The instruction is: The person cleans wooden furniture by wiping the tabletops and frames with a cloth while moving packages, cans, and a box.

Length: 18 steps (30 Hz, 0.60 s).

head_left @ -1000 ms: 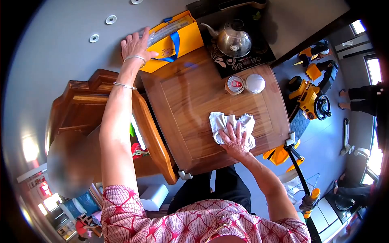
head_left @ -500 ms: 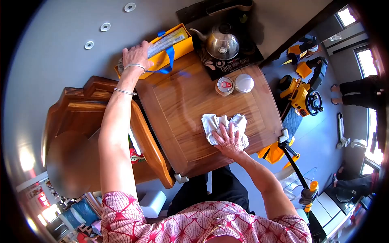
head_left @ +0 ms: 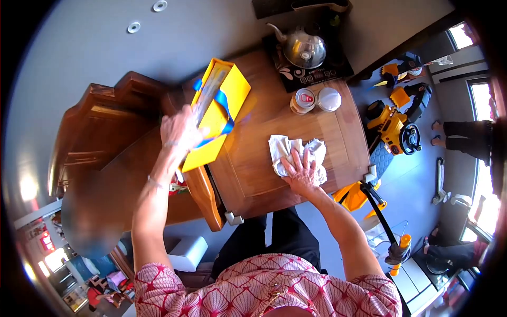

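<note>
Yellow in the head view, a bag (head_left: 234,90) slants across the left edge of the desk (head_left: 251,171), clamped in the left hand's (head_left: 182,129) grip, while the right hand (head_left: 303,173), grip spread apart, lies on a white cloth (head_left: 279,149) on the desk.

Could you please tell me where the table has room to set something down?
The widest bare patch of table lies between the yellow box, white cloth and red-tabbed can; a smaller one, between the cloth and the table's right edge. The far end is crowded, with a kettle on the cooktop and the can beside a white-topped container.
</note>
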{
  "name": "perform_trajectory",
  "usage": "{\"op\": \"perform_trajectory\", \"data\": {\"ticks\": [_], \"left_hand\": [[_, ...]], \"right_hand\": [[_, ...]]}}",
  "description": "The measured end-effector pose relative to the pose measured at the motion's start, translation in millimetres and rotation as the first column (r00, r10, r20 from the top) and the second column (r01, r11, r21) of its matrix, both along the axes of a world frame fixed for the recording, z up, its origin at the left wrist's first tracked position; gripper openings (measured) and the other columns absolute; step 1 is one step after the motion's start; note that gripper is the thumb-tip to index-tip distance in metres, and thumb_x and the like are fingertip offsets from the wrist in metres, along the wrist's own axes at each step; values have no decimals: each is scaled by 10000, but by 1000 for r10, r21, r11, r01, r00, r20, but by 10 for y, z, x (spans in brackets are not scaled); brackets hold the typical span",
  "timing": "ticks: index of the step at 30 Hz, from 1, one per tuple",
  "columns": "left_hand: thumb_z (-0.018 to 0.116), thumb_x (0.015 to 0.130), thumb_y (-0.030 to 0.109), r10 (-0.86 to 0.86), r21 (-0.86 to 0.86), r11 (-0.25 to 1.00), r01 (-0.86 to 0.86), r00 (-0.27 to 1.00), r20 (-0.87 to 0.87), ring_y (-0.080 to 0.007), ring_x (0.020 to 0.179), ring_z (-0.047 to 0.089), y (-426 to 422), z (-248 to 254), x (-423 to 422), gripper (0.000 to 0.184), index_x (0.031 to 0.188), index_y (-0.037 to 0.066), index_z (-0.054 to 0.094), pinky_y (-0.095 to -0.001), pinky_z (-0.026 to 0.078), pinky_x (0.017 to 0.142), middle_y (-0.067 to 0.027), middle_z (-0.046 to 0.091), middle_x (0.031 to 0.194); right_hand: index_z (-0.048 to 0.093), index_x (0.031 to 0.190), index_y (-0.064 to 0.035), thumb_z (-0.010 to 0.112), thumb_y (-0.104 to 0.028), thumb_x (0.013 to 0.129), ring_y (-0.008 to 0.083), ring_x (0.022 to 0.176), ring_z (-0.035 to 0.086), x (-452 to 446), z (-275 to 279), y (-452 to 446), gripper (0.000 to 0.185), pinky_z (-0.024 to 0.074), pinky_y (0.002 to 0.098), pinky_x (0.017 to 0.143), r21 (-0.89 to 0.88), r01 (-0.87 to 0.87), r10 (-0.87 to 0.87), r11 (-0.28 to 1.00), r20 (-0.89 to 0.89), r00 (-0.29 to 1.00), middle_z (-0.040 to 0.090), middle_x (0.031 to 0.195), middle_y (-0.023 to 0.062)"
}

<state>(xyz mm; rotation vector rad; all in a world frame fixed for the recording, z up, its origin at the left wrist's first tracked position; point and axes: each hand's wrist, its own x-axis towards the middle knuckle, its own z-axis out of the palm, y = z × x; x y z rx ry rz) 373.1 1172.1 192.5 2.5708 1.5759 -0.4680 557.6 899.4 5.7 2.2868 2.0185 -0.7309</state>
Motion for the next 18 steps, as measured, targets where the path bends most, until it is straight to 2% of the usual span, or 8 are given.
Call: {"op": "perform_trajectory", "data": {"ticks": [4,6,10,11,12,14,16,18], "left_hand": [[722,652,449,-13,-71,997,10,999,-39,-277,709,655,-660,-1,-187,544,953,31,548,-427,438,737,-162,663,770],[735,632,395,-115,-1,993,116,989,87,-257,653,621,-989,-137,-358,497,908,34,532,-396,418,653,-135,632,723],[767,607,343,-160,-46,984,170,973,166,-270,766,588,-1475,-133,-317,600,1033,27,486,-398,408,699,-129,598,813],[783,602,352,-132,-93,985,149,977,167,-265,821,569,-1527,-130,-300,774,1192,15,412,-395,392,728,-128,580,883],[783,602,352,-121,-116,983,142,979,165,-265,821,569,-1546,-122,-290,774,1192,15,412,-395,392,728,-128,580,883],[805,585,346,-142,-53,987,152,977,158,-270,884,552,-1539,-47,-251,964,1343,51,290,-399,377,767,-129,550,993],[830,551,349,-200,-9,978,209,945,258,-283,961,532,-1527,-42,-323,1093,1411,103,200,-415,357,820,-132,510,1107],[835,538,340,-183,-58,977,206,944,275,-295,1094,482,-1532,-43,-402,1085,1405,114,223,-445,321,902,-146,467,1234]], "right_hand": [[346,1357,-303,657,-433,747,451,1338,136,-37,-149,-43,697,275,646,947,78,24,-28,997,48,998,187,1480,95],[368,1347,-306,713,-391,703,443,1346,114,-59,-213,-54,736,256,685,929,144,61,-62,988,5,998,178,1485,99],[322,1373,-321,713,-377,706,440,1350,114,-69,-230,-61,775,260,686,933,139,54,-59,989,36,998,174,1489,96],[330,1369,-324,715,-381,704,446,1348,120,-67,-216,-65,771,279,681,926,142,47,-54,989,46,997,174,1491,90],[338,1365,-327,716,-386,701,452,1345,126,-63,-213,-60,766,297,677,919,144,42,-50,989,56,997,173,1492,85],[337,1361,-328,706,-392,702,453,1336,145,-74,-280,-75,758,300,688,901,172,45,-59,984,75,995,185,1486,81],[328,1364,-336,683,-405,728,444,1346,120,-70,-255,-70,732,265,688,932,174,54,-63,983,51,997,163,1493,73],[323,1366,-345,657,-424,756,433,1356,89,-75,-206,-33,700,218,686,964,49,64,-66,997,62,996,139,1501,64]]}}
